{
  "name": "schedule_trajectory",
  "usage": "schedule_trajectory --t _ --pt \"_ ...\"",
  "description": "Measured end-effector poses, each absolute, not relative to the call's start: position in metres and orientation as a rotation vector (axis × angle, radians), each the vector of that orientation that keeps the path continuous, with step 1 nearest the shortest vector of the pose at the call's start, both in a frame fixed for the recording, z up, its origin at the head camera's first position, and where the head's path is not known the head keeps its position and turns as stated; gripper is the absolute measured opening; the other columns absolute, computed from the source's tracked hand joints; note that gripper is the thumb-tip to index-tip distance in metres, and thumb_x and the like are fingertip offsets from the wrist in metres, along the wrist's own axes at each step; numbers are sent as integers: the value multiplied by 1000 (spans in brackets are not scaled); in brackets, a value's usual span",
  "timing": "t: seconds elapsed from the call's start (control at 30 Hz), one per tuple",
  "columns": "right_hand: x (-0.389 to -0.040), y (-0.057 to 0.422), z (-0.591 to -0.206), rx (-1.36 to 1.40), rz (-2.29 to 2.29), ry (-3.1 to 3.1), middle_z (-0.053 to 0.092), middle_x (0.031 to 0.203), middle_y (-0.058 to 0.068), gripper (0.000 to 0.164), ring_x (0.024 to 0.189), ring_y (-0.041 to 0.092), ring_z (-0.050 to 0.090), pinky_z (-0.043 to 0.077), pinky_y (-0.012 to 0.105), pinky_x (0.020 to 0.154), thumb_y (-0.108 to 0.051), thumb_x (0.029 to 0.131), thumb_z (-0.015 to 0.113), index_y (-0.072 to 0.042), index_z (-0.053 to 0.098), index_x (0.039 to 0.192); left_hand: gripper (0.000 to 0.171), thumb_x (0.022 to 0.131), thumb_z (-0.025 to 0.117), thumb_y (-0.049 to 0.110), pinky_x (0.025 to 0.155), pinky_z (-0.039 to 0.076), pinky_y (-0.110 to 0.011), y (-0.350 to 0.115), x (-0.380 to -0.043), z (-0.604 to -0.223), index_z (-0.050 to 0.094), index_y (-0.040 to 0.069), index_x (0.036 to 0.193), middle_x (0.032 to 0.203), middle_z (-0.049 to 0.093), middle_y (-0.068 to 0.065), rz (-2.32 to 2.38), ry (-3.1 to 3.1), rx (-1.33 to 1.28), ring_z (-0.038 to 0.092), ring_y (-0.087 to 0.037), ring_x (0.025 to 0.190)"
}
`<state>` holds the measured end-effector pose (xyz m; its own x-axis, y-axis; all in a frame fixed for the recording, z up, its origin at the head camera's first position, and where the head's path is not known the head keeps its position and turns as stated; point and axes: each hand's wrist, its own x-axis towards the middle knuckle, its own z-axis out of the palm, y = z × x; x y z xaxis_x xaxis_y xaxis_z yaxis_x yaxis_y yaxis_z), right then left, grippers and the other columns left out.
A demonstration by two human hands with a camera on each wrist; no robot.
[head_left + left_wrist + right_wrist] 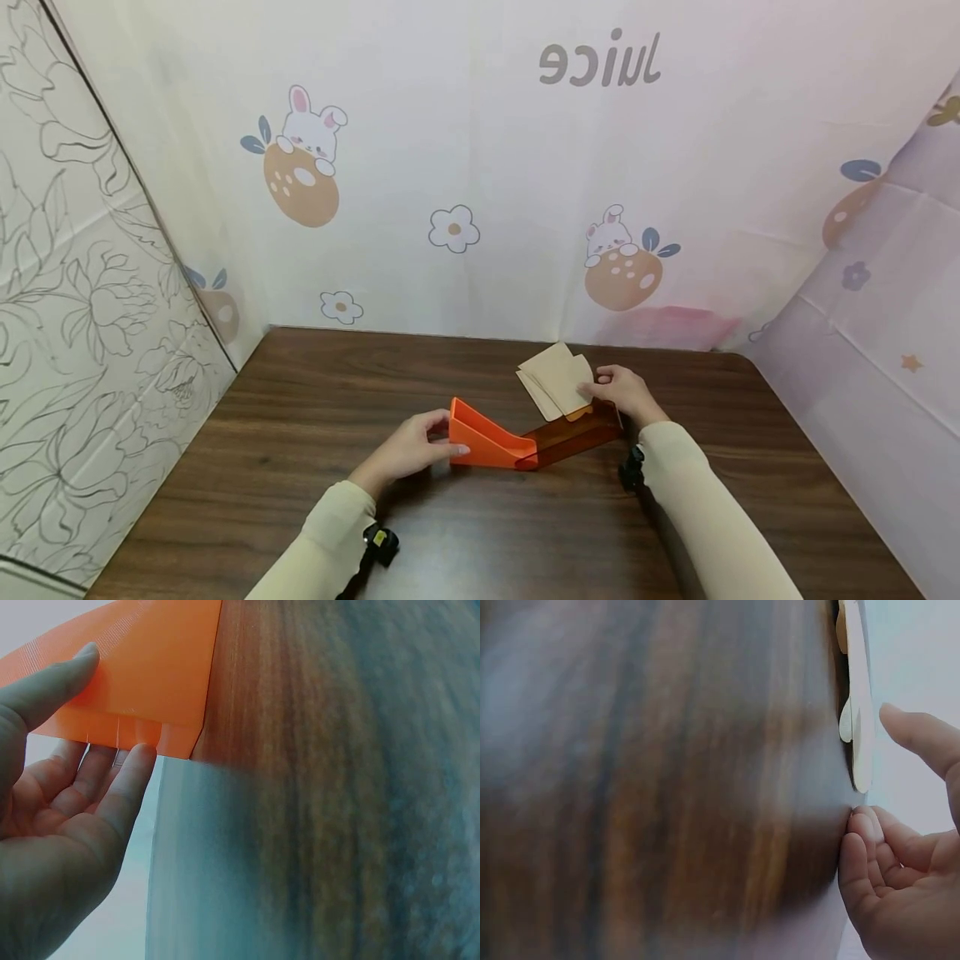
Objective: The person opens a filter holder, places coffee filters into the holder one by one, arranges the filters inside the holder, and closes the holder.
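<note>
An orange wedge-shaped plastic holder [480, 443] stands on the table, with a translucent brown lid [573, 437] swung out to its right. My left hand [408, 447] grips the tall left end of the holder. In the left wrist view the thumb lies on one orange face [150, 682] and the fingertips are at its lower edge. Behind the lid lies a small fanned stack of beige papers [557, 379]. At the right edge of the papers is my right hand [624, 392]. The right wrist view shows its thumb apart from the papers [861, 712] and its fingers loosely bent by the tabletop.
The dark wood-grain table [315, 375] ends at a printed white curtain [465, 150] behind. Another curtain [877, 283] hangs on the right, and a flower-patterned panel [90, 275] stands along the left. Each wrist wears a black camera strap.
</note>
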<state>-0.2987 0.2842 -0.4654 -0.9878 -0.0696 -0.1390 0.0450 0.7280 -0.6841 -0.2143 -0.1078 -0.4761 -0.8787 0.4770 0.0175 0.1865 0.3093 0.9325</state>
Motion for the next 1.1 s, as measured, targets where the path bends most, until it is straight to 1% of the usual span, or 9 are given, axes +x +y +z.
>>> schedule_trajectory --t 0.2,0.27,0.43,0.57,0.83,1.1 --pt "-306 282 -462 -2 -987 2780 53 134 36 80 119 46 55 47 55 95 -42 92 70 18 44 138 30 91 75 12 94 51 -46 -104 -202 -450 66 4 118 114 69 -6 1594 2320 609 62 -27 106" --pt "-308 280 -461 2 -936 2791 52 133 37 81 120 48 53 47 55 95 -43 91 71 19 45 136 29 91 75 11 94 50 -46 -103 -198 -442 66 4 117 113 69 -6 1600 2309 616 63 -26 106" --pt "-311 277 -459 25 -821 2814 50 135 38 78 122 51 50 45 57 97 -40 90 72 20 48 133 29 91 76 12 94 51 -46 -103 -197 -442 66 5 118 113 69 -5 1606 2291 615 63 -25 105" --pt "-311 273 -454 50 -778 2793 47 137 38 76 125 52 46 44 57 99 -37 90 72 21 47 133 29 91 76 12 93 51 -45 -103 -197 -442 66 5 117 112 69 -5 1607 2291 609 63 -25 104" --pt "-313 268 -447 61 -755 2754 49 135 38 75 123 51 49 45 56 99 -34 91 72 21 45 134 30 91 76 13 93 51 -46 -104 -196 -440 66 5 117 112 69 -5 1603 2310 598 63 -25 104" --pt "-314 265 -449 88 -811 2724 51 133 36 73 120 49 51 45 55 98 -30 90 73 21 43 134 29 91 75 12 94 50 -47 -104 -194 -439 66 5 117 113 69 -5 1603 2317 595 63 -25 105"
